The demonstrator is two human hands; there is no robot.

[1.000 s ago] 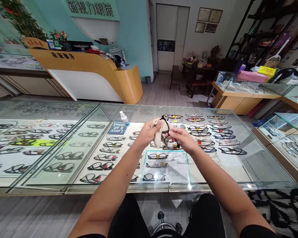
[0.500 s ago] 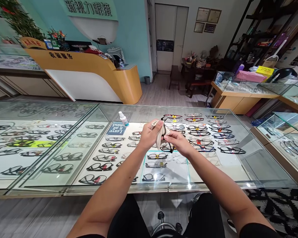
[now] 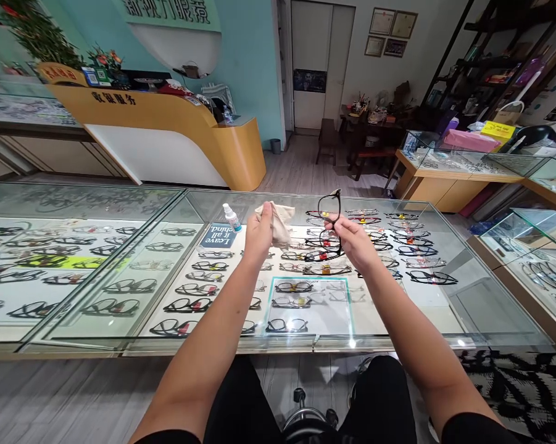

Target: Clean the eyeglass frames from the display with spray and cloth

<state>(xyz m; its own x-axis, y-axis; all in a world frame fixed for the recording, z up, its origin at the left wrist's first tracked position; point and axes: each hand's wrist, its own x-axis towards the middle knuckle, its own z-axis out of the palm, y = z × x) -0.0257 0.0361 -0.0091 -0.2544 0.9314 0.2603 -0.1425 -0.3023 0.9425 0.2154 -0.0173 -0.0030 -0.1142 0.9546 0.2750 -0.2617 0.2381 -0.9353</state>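
Observation:
Above the glass counter, my left hand (image 3: 260,234) is closed on a crumpled beige cleaning cloth (image 3: 282,223), which hangs out to the right of the thumb. To the right, apart from the cloth, my right hand (image 3: 355,243) pinches a pair of black-framed eyeglasses (image 3: 329,208) near the middle. The glasses are held on end, one lens above the other. Just left of my left hand, a small white spray bottle (image 3: 232,217) stands on the counter, by a dark blue card (image 3: 217,237) with white lettering.
The glass display counter (image 3: 161,343) holds rows of eyeglass frames (image 3: 290,325) under its top. Another glass case (image 3: 537,259) stands at the right. Beyond the counter are a wooden reception desk (image 3: 240,154) and a dark bench (image 3: 326,139). My knees are close below the counter's front edge.
My hands have moved apart. The cloth came away from the glasses with my left hand, going left, while my right hand raised the glasses and turned them on end to the right.

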